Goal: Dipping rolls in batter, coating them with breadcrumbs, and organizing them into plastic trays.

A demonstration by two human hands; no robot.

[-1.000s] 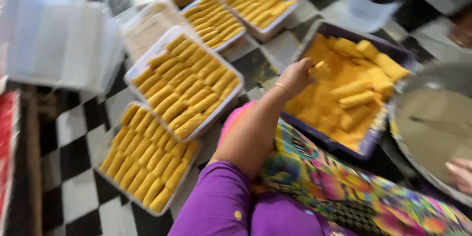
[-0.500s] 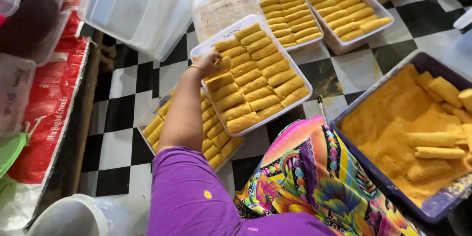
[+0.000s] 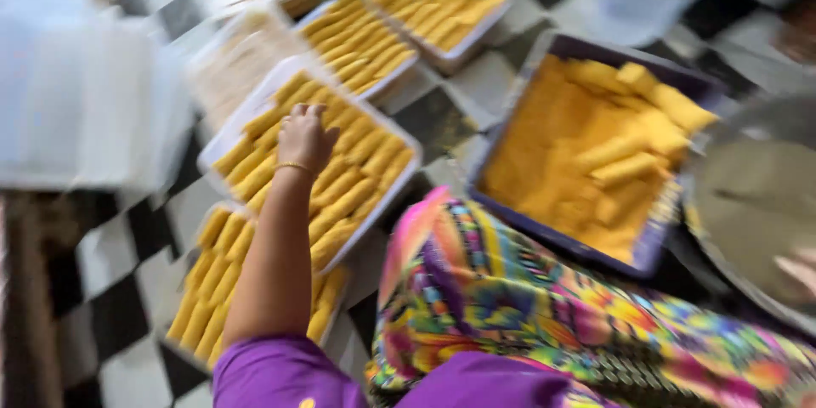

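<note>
Resting left hand [image 3: 304, 138] on breaded rolls [image 3: 340, 178]

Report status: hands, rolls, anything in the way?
Left hand over the white tray of breaded rolls, grip unclear through blur. Right hand at metal bowl. Nothing in the way.

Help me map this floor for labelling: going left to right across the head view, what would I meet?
Stack of clear plastic containers → white tray of breaded rolls under the left hand → purple tray of breadcrumbs and rolls → grey metal bowl.
</note>
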